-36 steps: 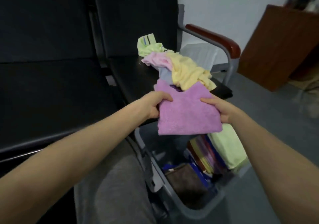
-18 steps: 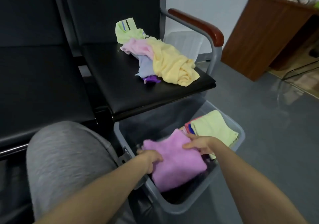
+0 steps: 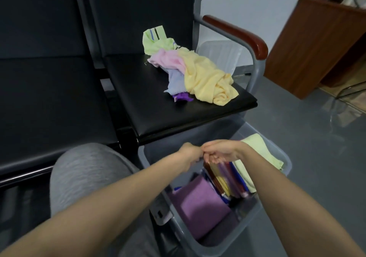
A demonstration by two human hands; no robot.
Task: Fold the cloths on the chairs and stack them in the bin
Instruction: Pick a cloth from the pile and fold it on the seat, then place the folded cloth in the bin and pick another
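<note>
Just the head view here: both hands are up over the grey bin (image 3: 215, 246), touching each other at the fingers. The right hand (image 3: 219, 152) has its fingers hanging loosely curled with nothing in them. The left hand (image 3: 190, 154) is blurry with its fingers tucked out of sight, so I can't tell if it grips anything. Down in the bin a folded purple cloth (image 3: 200, 205) lies flat on the near side, right beside a row of folded cloths (image 3: 227, 179) stood on edge and a pale green cloth (image 3: 257, 150) at the far end. On the black chair seat (image 3: 154, 110) there's an unfolded pile with a yellow cloth (image 3: 206, 78) on top.
</note>
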